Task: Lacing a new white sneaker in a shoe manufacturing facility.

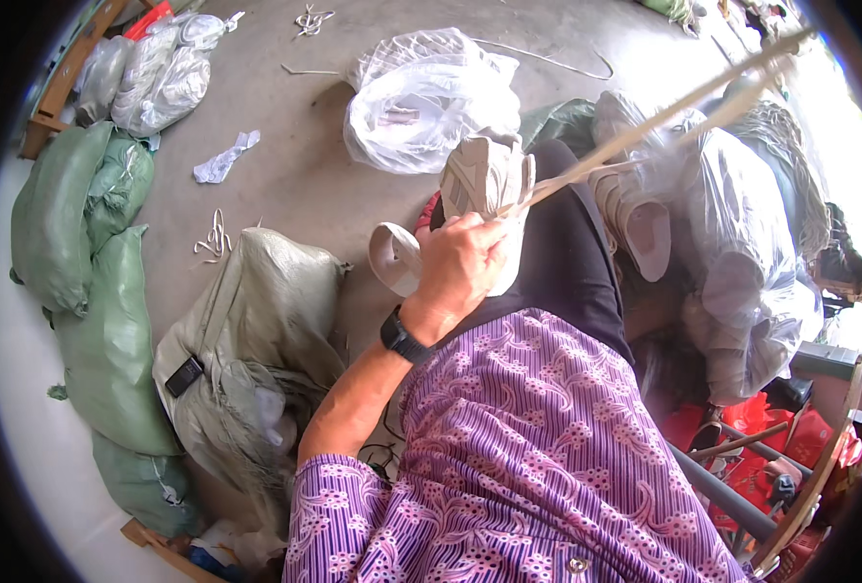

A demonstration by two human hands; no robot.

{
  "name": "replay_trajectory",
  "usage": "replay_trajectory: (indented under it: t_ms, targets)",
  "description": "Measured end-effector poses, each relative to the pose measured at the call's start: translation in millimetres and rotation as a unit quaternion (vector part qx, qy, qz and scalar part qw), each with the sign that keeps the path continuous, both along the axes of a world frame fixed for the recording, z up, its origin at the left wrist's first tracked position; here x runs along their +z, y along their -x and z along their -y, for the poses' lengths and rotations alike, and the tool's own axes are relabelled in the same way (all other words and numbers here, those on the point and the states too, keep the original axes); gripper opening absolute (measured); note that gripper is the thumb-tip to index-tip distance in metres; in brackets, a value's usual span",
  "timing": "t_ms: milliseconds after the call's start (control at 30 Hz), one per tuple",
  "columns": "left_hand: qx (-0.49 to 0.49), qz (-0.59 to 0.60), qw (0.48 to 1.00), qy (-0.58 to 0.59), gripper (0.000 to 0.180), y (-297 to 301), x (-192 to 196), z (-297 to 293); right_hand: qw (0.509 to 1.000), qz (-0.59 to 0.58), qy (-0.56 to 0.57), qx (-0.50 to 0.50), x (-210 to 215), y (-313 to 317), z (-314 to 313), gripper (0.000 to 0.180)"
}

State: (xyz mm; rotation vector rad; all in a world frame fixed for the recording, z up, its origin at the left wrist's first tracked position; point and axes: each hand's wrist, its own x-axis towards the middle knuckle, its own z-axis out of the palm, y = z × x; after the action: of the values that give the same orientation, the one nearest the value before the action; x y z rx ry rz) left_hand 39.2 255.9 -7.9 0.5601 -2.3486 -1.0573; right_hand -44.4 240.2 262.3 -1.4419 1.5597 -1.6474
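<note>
My left hand point(455, 257), with a dark watch on its wrist, is closed around a beige shoe upper point(480, 175) over my lap. Its fingers also pinch near the base of the pale laces point(635, 141). Those laces stretch taut and blurred toward the upper right, and their far end shows no hand on it. A curved cream piece point(392, 255) sticks out left of my wrist; whether it belongs to the same upper I cannot tell. My right hand is out of sight.
A clear plastic bag point(431, 102) lies on the floor ahead. Bagged shoe uppers point(742, 223) are heaped at my right, above red bags point(742, 466). Green sacks point(110, 340) line the left; a grey-beige sack point(275, 301) with a small black device point(184, 376) stands nearer.
</note>
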Motion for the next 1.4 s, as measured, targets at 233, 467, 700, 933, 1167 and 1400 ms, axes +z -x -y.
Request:
replay_trajectory:
  t_ms: [233,467,700,933,1167,1400]
  targets:
    - [0.050,-0.010,0.999,-0.001,0.011,34,-4,-3,1.000,0.025,0.008,-0.017,0,17,0,0.019]
    - [-0.073,-0.083,0.994,0.020,0.009,1,-1,-22,0.997,0.069,-0.001,-0.035,-13,57,5,0.017]
    - [0.056,-0.089,0.993,0.050,0.023,19,-34,20,0.993,0.110,0.011,-0.029,-8,103,37,0.016]
    - [-0.023,-0.098,0.990,0.099,0.014,35,-42,24,0.994,0.016,0.094,-0.056,102,125,37,0.014]
    - [-0.034,-0.084,0.995,0.035,0.028,17,-40,18,0.891,-0.369,0.265,-0.014,336,122,-48,0.016]
    - [-0.025,-0.224,0.973,0.040,0.020,28,70,16,0.908,-0.288,0.294,-0.081,325,101,-72,0.013]
